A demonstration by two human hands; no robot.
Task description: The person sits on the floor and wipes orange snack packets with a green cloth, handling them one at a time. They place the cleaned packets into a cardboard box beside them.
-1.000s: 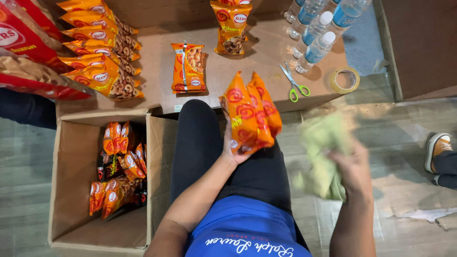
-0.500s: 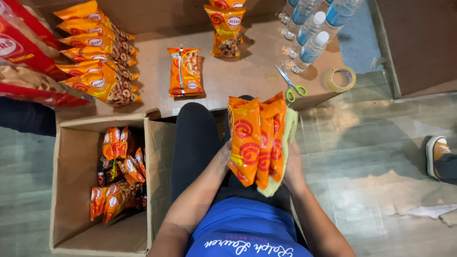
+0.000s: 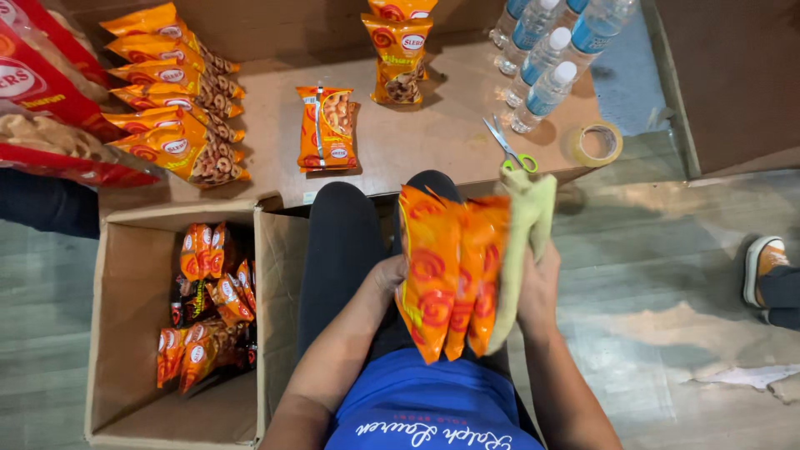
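Far left: large red snack bags (image 3: pixel 37 92) are cut off by the frame edge, with a fanned stack of orange snack packets (image 3: pixel 171 92) beside them on the low brown table (image 3: pixel 433 137). Below that, an open cardboard box (image 3: pixel 125 333) is seen on the floor, with more small orange packets (image 3: pixel 208 304) piled along its right side. On the table past the stack, one flat packet pair (image 3: pixel 327 127) is laid, and two further packets (image 3: pixel 402 46) are propped at the back edge. Centre, over the lap: the left hand (image 3: pixel 387 273) is closed on the left edge of a bunch of orange packets (image 3: pixel 446 279), held upright; fingers are mostly hidden behind the packets, so their exact spread cannot be told. The right hand (image 3: pixel 537 287) is pressed against the right side of the bunch, fingers together, clamped on a pale yellow-green cloth (image 3: pixel 525 229) that is sandwiched between palm and packets. Further right on the table: green-handled scissors (image 3: pixel 510 148), water bottles (image 3: pixel 550 58) grouped at the back, a tape roll (image 3: pixel 597 143) near the corner. Far right: another person's shoe (image 3: pixel 762 262) on the floor.
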